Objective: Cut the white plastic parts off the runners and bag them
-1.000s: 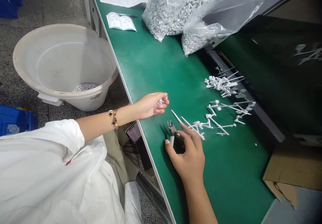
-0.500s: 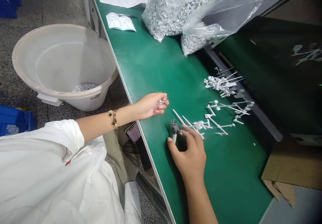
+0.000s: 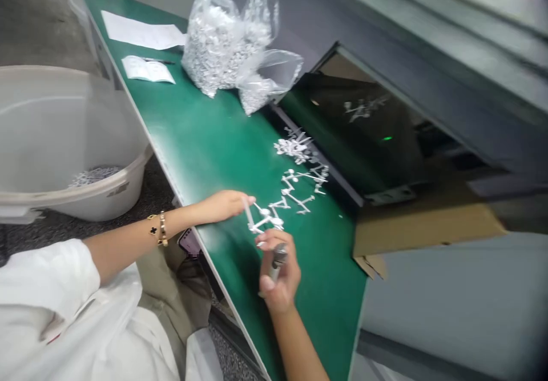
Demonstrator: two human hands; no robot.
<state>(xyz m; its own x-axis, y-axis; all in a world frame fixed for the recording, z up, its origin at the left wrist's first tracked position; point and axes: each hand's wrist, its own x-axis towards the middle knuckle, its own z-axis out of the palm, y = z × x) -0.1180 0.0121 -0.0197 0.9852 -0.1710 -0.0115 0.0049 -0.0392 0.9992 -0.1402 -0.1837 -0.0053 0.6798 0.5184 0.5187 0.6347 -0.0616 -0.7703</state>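
Observation:
My left hand is closed at the near end of a branching white plastic sprue with small round discs on it. Whether loose pieces also lie in that palm is hidden. Inside my right hand are side cutters, blurred by motion, their jaws pointing up. The right fingertips reach the sprue's near side, by a small white piece. More white sprues lie just beyond, and a tangled heap of them sits farther back on the green table.
Clear plastic bags full of small white pieces stand at the back, near a paper sheet and an open booklet. A large tub is on the floor at left. A cardboard box and dark glossy panel bound the right.
The view has swung right. My left hand has gone from cupping small white pieces to gripping the sprue. My right hand has lifted and turned the cutters, its fingers now at the sprue.

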